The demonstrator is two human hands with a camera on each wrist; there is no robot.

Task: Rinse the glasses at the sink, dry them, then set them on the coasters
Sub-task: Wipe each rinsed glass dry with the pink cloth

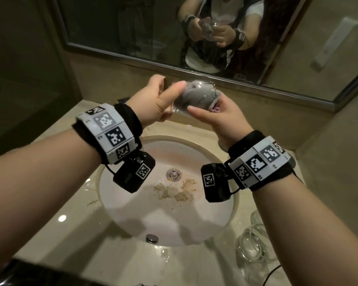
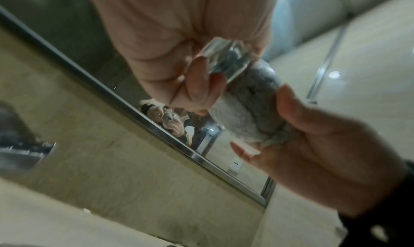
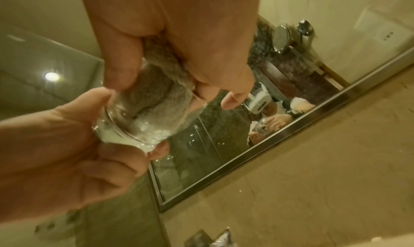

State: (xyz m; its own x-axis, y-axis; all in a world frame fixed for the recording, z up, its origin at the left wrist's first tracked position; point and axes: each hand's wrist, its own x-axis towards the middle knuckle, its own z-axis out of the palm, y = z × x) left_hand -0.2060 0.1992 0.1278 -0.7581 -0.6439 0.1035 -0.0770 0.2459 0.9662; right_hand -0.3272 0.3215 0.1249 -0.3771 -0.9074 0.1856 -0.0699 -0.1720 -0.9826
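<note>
Two hands, left hand point(image 1: 155, 100) gripping a glass point(image 1: 191, 96), right hand point(image 1: 221, 118) pinching its cloth point(image 1: 196, 93), above a stained sink point(image 1: 153, 213) below a mirror point(image 1: 112, 27).

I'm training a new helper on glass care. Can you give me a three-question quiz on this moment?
1. True or false: the glass stands in the sink.
2. What fills the glass? A sponge, B cloth, C water.
3. Which hand grips the glass at its base?

Key: 1 false, both hands hold it above the sink. 2 B. 3 the left hand; the right hand holds the cloth at the rim.
</note>
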